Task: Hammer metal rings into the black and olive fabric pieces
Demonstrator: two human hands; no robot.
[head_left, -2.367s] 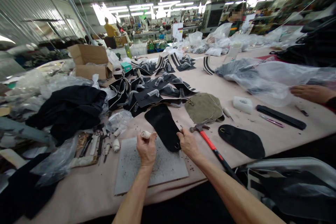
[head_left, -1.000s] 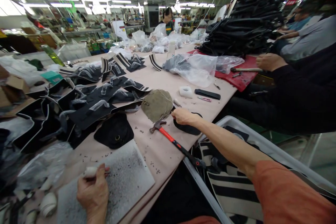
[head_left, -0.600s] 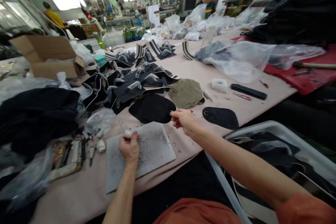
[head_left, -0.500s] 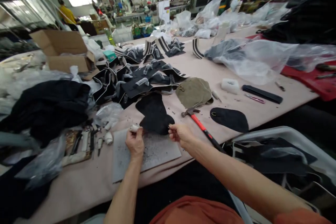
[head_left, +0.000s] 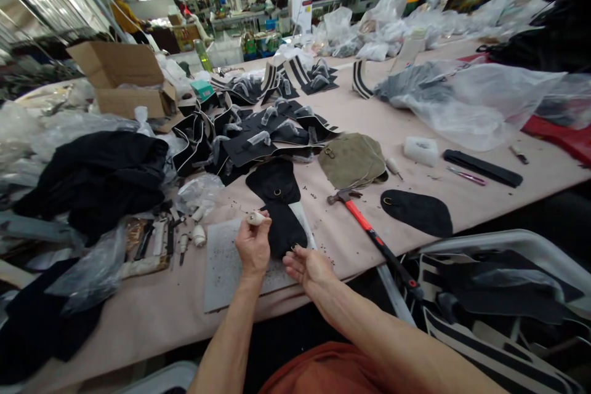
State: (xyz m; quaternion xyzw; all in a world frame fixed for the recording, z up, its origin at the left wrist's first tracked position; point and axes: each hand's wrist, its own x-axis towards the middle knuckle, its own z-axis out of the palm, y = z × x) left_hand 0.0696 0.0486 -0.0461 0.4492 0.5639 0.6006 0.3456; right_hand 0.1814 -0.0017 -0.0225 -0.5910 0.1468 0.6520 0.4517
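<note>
Working over the pinkish worktop (head_left: 157, 326), the person has a black fabric piece (head_left: 284, 228) laid across the speckled grey board (head_left: 226, 280), near the middle of the frame. Their left hand (head_left: 253, 246) is closed round a white-wrapped tool (head_left: 256, 218), its thin tip towards the upper left. The right hand (head_left: 310, 266) is half open, thumb and fingers at the piece's near edge; whether they really pinch it, I cannot tell.

I'd judge this piece well along: a metal ring (head_left: 294, 247) already sits at its near end, as on the second black piece (head_left: 265, 175) just beyond and the lone black piece (head_left: 420, 215) at the right. What is left to do on it doesn't show. The hammer (head_left: 372, 235) lies unheld, right of the board.

The piece's long axis slants down from the centre, its ringed end pointing to the lower right.
</note>
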